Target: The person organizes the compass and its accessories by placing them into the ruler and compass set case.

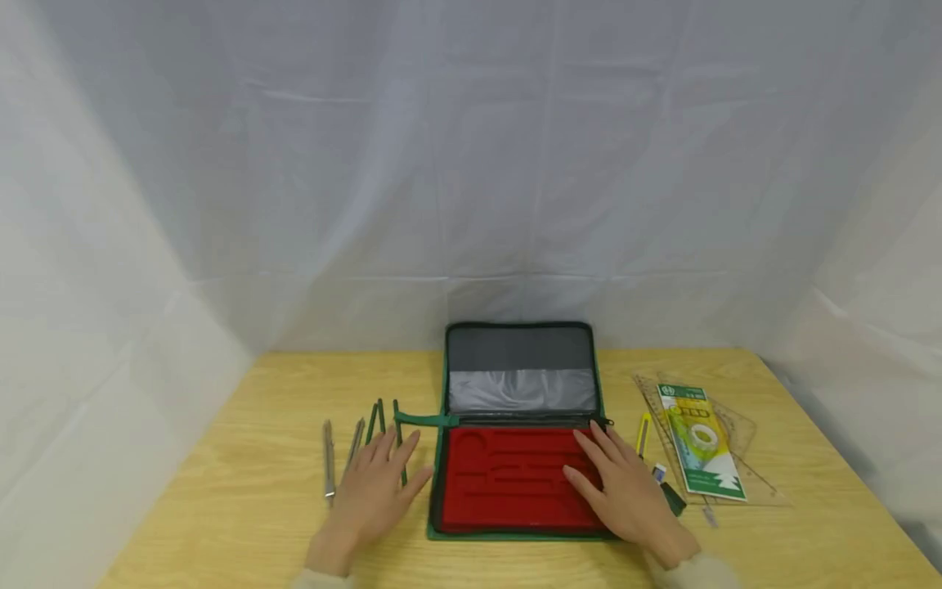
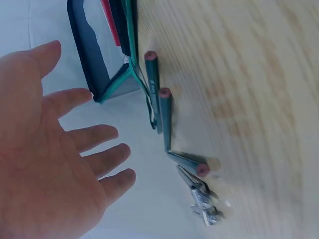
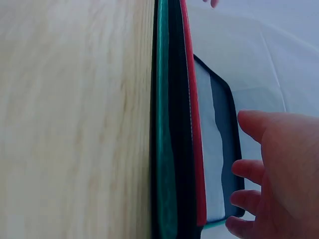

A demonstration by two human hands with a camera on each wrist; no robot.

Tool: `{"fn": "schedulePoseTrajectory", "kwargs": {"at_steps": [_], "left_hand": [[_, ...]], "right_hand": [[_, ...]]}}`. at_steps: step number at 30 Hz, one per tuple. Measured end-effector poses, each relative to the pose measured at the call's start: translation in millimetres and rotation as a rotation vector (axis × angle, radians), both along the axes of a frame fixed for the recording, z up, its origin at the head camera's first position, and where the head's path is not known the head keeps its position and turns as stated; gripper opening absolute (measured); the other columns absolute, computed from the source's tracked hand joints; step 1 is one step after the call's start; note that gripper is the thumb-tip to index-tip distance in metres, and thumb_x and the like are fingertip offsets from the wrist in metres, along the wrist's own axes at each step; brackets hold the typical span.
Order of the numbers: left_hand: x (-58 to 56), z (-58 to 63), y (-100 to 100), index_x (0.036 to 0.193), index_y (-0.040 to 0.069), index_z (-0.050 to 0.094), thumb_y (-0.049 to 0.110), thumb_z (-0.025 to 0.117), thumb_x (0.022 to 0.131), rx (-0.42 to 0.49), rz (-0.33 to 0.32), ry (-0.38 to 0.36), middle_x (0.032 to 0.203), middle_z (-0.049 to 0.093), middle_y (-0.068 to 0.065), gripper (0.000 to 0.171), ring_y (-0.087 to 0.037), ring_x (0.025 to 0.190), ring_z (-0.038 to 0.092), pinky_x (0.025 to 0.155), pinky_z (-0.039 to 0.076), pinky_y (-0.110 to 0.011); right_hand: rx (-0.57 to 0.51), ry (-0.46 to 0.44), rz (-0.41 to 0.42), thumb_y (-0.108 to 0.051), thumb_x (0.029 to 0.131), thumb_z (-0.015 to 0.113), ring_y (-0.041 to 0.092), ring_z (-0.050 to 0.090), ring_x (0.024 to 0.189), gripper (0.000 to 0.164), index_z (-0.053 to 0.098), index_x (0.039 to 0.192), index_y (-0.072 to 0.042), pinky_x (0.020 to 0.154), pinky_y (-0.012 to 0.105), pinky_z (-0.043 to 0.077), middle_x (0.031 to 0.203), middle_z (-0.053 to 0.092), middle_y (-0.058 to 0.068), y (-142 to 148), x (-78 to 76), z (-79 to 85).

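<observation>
A zip case (image 1: pixel 434 523) with a green edge lies unfolded, its red moulded tray (image 1: pixel 508 503) showing several hollows. My left hand (image 1: pixel 379 491) hovers left of it, fingers spread, holding nothing. Three dark green pencils (image 2: pixel 166 119) and a silver compass (image 2: pixel 202 199) lie beyond its fingers. Over the tray's right side is my right hand (image 1: pixel 633 499), fingers extended and apart, with nothing in its grip. The right wrist view shows this hand (image 3: pixel 289 169) above the case's side, near the raised lid (image 3: pixel 232 134).
A silver metal instrument (image 1: pixel 328 458) lies far left. On the right, a packet (image 1: pixel 724 478) with a tape roll covers transparent set squares (image 1: pixel 761 491). A yellow cutter (image 1: pixel 644 433), a small eraser (image 1: pixel 658 472) and a dark green object (image 1: pixel 673 498) lie beside the right hand.
</observation>
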State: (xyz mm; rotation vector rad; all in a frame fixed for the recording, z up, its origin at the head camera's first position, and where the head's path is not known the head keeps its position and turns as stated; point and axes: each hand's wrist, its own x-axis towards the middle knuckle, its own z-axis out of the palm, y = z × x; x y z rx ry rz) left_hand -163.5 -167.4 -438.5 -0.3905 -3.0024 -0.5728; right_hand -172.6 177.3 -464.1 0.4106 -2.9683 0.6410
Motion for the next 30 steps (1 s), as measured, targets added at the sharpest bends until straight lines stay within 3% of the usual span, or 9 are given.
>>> {"fn": "schedulePoseTrajectory", "kwargs": {"at_steps": [10, 18, 30], "left_hand": [[-3.5, -6.3, -18, 0.145, 0.008, 0.040, 0.052, 0.041, 0.099, 0.009, 0.054, 0.001, 0.147, 0.029, -0.029, 0.064, -0.047, 0.134, 0.026, 0.102, 0.022, -0.066], [0.5, -4.3, -28, 0.145, 0.006, 0.040, 0.048, 0.042, 0.100, 0.007, 0.073, 0.009, 0.148, 0.026, -0.030, 0.061, -0.048, 0.134, 0.025, 0.102, 0.023, -0.066], [7.5, -2.2, -49, 0.142, 0.000, 0.041, 0.042, 0.044, 0.101, 0.002, 0.112, 0.062, 0.141, 0.034, -0.035, 0.059, -0.051, 0.129, 0.031, 0.101, 0.025, -0.065]], "right_hand": [[-0.014, -0.049, 0.045, -0.053, 0.096, 0.046, 0.038, 0.020, 0.140, 0.063, 0.041, 0.146, -0.015, 0.107, 0.059, 0.023, 0.153, 0.027, 0.013, -14, -7.5, 1.8], [0.026, -0.020, 0.099, -0.052, 0.097, 0.046, 0.036, 0.023, 0.139, 0.062, 0.042, 0.145, -0.014, 0.109, 0.055, 0.021, 0.153, 0.028, 0.013, -28, -11.3, 4.9], [0.027, -0.049, 0.146, -0.052, 0.097, 0.045, 0.035, 0.023, 0.139, 0.061, 0.041, 0.146, -0.016, 0.110, 0.053, 0.021, 0.153, 0.027, 0.011, -54, -17.1, 3.5]]}}
